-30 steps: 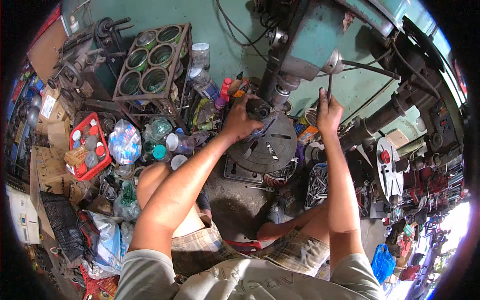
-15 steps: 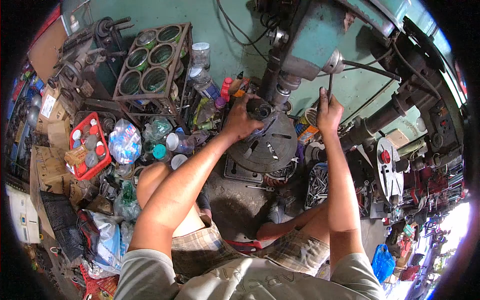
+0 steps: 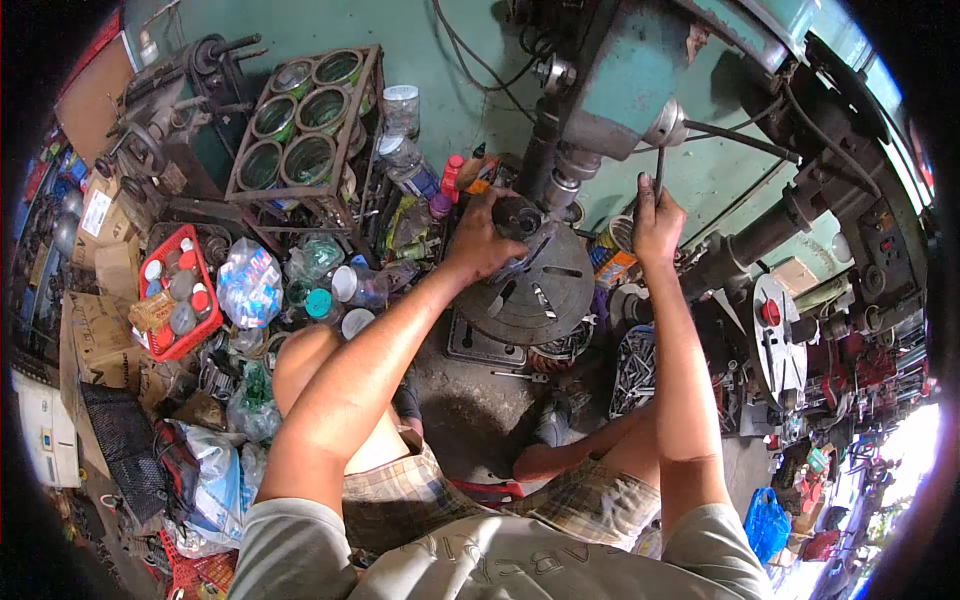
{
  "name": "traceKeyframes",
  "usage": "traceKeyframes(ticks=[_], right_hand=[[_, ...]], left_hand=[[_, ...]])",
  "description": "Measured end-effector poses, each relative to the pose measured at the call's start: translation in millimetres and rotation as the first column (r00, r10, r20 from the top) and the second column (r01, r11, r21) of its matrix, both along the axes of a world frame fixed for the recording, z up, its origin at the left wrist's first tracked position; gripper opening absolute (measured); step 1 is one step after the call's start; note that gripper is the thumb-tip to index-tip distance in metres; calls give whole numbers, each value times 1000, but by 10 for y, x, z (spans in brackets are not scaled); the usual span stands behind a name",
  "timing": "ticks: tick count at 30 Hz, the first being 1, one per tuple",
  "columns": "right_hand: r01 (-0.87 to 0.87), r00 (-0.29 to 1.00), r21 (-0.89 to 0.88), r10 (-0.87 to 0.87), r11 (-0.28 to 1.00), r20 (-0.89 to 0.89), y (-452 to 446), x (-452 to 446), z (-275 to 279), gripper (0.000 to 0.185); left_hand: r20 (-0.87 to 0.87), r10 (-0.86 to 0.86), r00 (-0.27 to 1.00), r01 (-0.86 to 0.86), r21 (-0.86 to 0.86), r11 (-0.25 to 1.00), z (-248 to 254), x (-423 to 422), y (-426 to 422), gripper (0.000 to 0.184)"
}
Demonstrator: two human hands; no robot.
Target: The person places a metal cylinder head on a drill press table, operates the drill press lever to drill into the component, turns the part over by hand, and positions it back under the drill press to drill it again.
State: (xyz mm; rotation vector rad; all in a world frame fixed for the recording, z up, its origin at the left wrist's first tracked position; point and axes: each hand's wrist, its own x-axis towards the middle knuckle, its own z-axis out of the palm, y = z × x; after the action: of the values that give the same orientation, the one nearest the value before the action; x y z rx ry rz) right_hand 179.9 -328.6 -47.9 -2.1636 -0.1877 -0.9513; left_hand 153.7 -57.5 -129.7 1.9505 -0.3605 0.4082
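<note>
The drill press [image 3: 622,85] stands in front of me, its chuck [image 3: 566,185] pointing down over the round slotted table [image 3: 562,310]. My left hand [image 3: 478,240] is closed around a dark, round metal part [image 3: 517,215] with a hollow top, at the back left of that table, just beside the chuck. Whether the bit touches the part I cannot tell. On the right, my right hand [image 3: 659,228] grips the lower end of a feed lever [image 3: 661,165], which hangs from the hub [image 3: 666,125]. A second lever [image 3: 745,142] reaches out to the right.
A rusty rack [image 3: 232,193] of green-sided cans stands at the back left, near plastic jars [image 3: 402,110]. A red basket [image 3: 210,325] of lids and bagged bottles [image 3: 250,285] lie to the left. Right of the table are a tray of metal pieces [image 3: 634,375] and another machine [image 3: 745,245].
</note>
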Motion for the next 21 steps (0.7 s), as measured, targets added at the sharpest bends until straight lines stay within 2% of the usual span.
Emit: traceKeyframes(ticks=[6,21], right_hand=[[-2,1000,-10,3,1000,8,6,-6,16,50],[-5,1000,-7,6,1000,18,9,11,7,50]], left_hand=[[57,-5,998,5,6,1000,-55,34,5,74],[36,-12,999,13,-17,1000,-30,19,0,72]])
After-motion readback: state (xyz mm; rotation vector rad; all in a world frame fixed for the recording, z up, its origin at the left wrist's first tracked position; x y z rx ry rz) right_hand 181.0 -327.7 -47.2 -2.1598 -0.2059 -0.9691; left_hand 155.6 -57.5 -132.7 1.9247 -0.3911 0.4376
